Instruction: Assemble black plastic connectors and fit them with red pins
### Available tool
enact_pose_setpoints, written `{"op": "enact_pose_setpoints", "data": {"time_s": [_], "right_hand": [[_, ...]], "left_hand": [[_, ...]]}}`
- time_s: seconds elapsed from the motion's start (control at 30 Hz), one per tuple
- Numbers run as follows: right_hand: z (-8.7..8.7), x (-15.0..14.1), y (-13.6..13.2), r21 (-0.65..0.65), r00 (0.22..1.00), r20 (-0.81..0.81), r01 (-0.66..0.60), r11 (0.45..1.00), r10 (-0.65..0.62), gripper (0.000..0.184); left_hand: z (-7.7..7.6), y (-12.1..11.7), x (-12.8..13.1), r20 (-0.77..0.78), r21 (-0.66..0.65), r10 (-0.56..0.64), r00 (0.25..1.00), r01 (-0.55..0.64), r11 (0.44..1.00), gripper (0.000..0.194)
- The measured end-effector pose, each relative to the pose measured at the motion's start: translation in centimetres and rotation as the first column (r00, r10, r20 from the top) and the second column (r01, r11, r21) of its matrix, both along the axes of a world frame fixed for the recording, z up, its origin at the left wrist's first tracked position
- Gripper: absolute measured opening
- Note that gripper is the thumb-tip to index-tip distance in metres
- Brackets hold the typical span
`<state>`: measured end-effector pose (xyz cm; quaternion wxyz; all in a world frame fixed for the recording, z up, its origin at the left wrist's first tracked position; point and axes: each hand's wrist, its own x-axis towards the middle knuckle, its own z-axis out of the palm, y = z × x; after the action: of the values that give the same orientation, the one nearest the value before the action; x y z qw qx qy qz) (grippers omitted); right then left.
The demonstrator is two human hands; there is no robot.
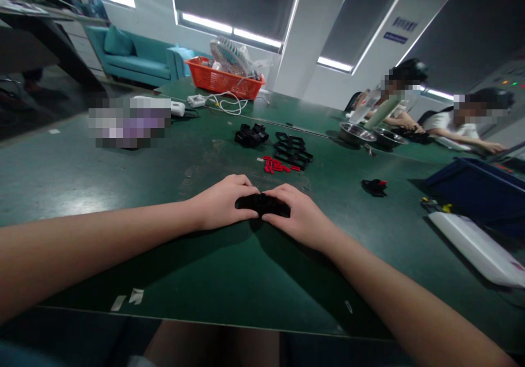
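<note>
Both of my hands grip one black plastic part point(262, 205) from its two ends, just above the green tabletop point(246, 279). My left hand point(223, 203) has its thumb along the near side and its fingers over the far side. Likewise, my right hand point(301, 214) pinches the right end. The fingers hide much of the part, so its exact kind is unclear. Beyond my hands lie small red plastic pieces point(276, 165), several black frame pieces point(293, 149) and a heap of black parts point(251, 135).
A black-and-red piece point(374, 187) lies to the right, near a blue bin point(479, 192) and a white packet point(478, 246). An orange basket point(225, 80) with a fan and a white cable point(229, 104) stand at the back. Two people sit at the far right behind metal bowls point(356, 133).
</note>
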<state>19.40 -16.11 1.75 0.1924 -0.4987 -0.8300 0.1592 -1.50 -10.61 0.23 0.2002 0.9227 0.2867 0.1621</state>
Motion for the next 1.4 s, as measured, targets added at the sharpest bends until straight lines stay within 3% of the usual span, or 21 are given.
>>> {"op": "enact_pose_setpoints", "data": {"time_s": [0.8, 1.0, 1.4], "right_hand": [[0.03, 0.03, -0.05, -0.096, 0.993, -0.092, 0.068, 0.993, -0.077, 0.032], [0.03, -0.05, -0.1, -0.096, 0.986, -0.132, 0.087, 0.992, -0.099, 0.041], [0.12, -0.27, -0.15, -0.108, 0.987, -0.118, 0.101, 0.989, -0.113, 0.031]], "left_hand": [[-0.09, -0.17, 0.36, 0.021, -0.056, 0.034, 0.999, -0.033, 0.998, 0.028], [-0.18, -0.19, 0.37, 0.021, -0.064, 0.039, 0.999, -0.038, 0.997, 0.029], [-0.36, -0.05, 0.32, 0.038, -0.065, 0.031, 0.999, -0.028, 0.997, 0.029]]}}
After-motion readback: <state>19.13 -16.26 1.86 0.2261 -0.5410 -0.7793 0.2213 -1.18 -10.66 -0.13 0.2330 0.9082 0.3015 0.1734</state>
